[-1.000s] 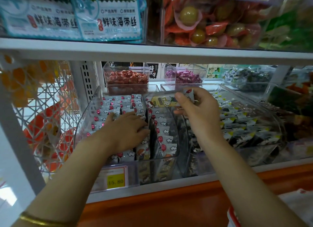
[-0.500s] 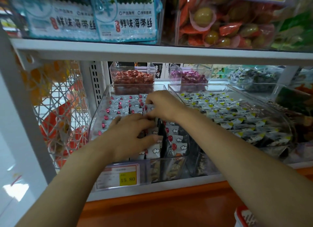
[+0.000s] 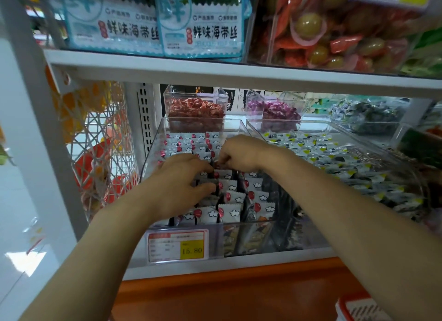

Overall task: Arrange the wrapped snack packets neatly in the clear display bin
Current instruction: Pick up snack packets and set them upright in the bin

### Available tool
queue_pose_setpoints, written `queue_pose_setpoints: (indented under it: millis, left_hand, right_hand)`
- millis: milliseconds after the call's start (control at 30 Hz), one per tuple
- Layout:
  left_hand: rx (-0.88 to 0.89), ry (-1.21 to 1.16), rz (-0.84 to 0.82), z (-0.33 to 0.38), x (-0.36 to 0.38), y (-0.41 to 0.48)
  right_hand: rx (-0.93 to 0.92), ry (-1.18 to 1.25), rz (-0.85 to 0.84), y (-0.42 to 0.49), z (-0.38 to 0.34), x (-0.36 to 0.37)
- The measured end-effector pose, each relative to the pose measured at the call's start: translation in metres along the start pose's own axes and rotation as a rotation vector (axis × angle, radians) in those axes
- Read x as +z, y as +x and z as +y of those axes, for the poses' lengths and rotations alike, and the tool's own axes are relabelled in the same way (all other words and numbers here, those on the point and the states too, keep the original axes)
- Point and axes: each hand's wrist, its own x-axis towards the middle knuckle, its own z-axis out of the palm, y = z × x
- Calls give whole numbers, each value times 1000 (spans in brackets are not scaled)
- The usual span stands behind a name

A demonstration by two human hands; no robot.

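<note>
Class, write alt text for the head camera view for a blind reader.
A left hand rests on rows of white snack packets in a clear display bin; the right hand curls its fingers among them.

I see soft, even brightness, a white glare on the floor [image 3: 22, 259] left of the shelf [image 3: 239, 73], dimmer shade under it, blur to its right, and its edge bowed.
</note>
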Motion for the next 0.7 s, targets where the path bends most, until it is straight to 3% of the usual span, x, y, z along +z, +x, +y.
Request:
queue_pose_setpoints:
  millis: [200,500,700]
  left_hand:
    - [-25,-29,19,0,-2,-1]
    - [-55,-24,6,0,-2,-2]
    - [-63,-40,16,1,0,-2]
  right_hand:
    - [1,88,30,0,2,-9]
    - [72,140,254,19,2,-12]
    - [36,-20,178,28,-2,-3]
